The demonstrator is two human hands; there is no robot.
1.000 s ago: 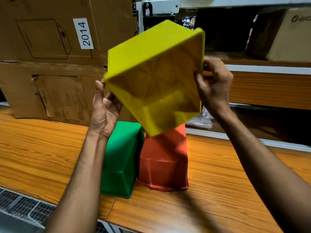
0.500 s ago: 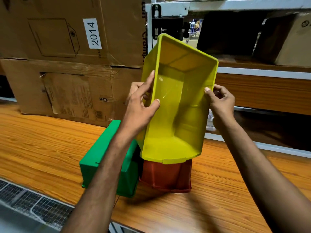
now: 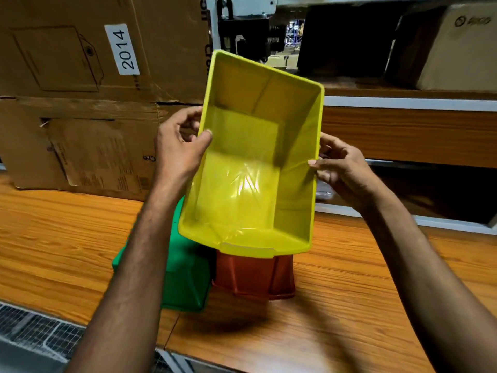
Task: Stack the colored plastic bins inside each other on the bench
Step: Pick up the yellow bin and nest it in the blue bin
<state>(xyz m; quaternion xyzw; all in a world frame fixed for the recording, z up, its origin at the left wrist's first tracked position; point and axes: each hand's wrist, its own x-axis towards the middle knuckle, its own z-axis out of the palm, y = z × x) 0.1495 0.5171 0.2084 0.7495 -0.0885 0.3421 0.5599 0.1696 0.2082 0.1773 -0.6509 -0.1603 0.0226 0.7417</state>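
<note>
A yellow plastic bin (image 3: 250, 168) hangs in the air above the bench, its open side turned toward me and its inside bare. My left hand (image 3: 180, 152) grips its left rim, thumb over the edge. My right hand (image 3: 338, 168) pinches the right rim. Below it, a green bin (image 3: 185, 275) and a red bin (image 3: 255, 275) sit upside down side by side on the wooden bench (image 3: 349, 305). The yellow bin hides the far parts of both.
Large cardboard boxes (image 3: 80, 103) stand at the back left of the bench. A shelf unit (image 3: 403, 117) with more boxes runs along the back right. A wire mesh grate (image 3: 35, 335) lies below the bench's front edge.
The yellow bin has been turned over from bottom-toward-me to opening-toward-me and lowered a little. Both hands shifted their grip onto its side rims.
</note>
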